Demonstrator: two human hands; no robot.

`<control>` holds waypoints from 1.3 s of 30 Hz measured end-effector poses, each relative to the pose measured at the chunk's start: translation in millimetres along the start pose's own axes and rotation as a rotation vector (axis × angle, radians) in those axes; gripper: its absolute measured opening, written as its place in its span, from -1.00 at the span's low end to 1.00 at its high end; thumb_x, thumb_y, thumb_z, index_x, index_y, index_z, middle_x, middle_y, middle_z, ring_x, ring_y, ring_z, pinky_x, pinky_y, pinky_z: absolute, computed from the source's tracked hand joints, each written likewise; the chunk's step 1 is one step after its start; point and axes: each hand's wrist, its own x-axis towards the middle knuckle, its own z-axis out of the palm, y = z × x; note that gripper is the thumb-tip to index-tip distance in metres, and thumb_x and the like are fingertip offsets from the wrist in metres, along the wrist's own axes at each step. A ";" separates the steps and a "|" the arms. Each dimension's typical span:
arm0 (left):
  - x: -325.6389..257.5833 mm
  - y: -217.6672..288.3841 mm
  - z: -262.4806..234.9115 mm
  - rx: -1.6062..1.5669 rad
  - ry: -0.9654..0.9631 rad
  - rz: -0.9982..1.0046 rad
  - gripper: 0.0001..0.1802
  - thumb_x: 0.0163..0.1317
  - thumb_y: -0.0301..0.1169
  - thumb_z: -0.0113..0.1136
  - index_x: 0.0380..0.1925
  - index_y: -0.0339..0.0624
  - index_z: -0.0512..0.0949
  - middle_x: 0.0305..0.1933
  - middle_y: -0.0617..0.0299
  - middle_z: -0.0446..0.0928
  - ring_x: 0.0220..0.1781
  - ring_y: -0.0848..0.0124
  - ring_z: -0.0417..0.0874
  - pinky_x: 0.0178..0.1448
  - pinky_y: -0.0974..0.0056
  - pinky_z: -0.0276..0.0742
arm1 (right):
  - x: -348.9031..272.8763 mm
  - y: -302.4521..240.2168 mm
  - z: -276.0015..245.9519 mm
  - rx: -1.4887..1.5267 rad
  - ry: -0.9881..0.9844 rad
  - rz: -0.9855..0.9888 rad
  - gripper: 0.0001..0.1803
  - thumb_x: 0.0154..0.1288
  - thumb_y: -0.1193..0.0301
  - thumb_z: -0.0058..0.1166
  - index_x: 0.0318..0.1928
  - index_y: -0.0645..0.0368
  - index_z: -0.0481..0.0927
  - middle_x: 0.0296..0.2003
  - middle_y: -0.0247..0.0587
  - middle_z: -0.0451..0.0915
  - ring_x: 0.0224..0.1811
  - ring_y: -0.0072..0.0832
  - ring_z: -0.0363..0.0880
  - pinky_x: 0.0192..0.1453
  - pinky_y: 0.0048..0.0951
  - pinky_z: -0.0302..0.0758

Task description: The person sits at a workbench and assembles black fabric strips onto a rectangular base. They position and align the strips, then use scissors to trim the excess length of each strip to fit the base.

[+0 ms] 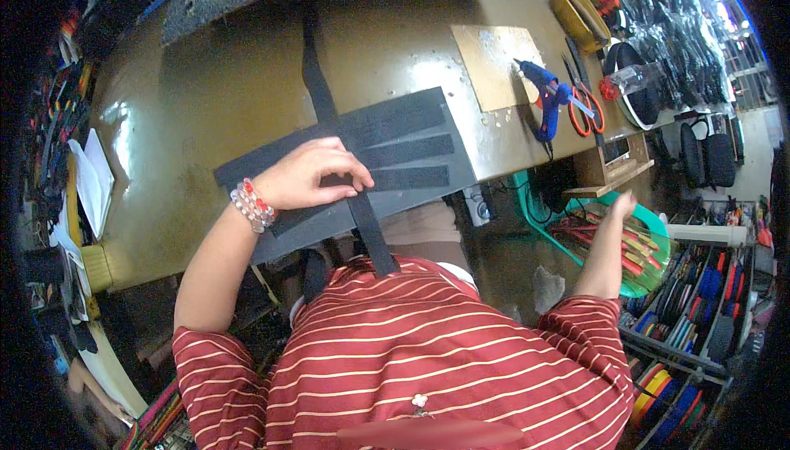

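A dark grey fabric panel (411, 141) with three black hook-and-loop strips lies at the near edge of the brown worktable (230, 80). A long black webbing strap (317, 80) runs across it from the far side down to my lap. My left hand (309, 174), with a beaded bracelet at the wrist, presses on the strap and panel, fingertips pinching the strap. My right hand (623, 203) reaches out to the right and down, over a green basket (654, 228) of coloured strips; its fingers are small and blurred, and what they hold cannot be made out.
A blue glue gun (545, 92) and orange-handled scissors (583, 104) lie on the table's right part beside a tan board (494, 63). Black straps hang at the far right. Shelves with coloured tape rolls (691, 318) stand at the lower right. Papers (90, 178) sit at the left.
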 end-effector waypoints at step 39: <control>1.1 11.9 -4.3 -0.029 0.029 -0.100 -0.73 -0.04 -0.44 0.23 -0.25 -0.05 0.67 -0.25 0.31 0.67 -0.18 0.33 0.56 0.00 0.22 0.41 | -17.9 0.1 11.0 0.664 -0.197 0.413 -0.51 0.49 0.06 -0.25 -0.09 0.28 0.50 -0.20 -0.12 0.61 -0.20 -0.29 0.59 -0.16 -0.16 0.52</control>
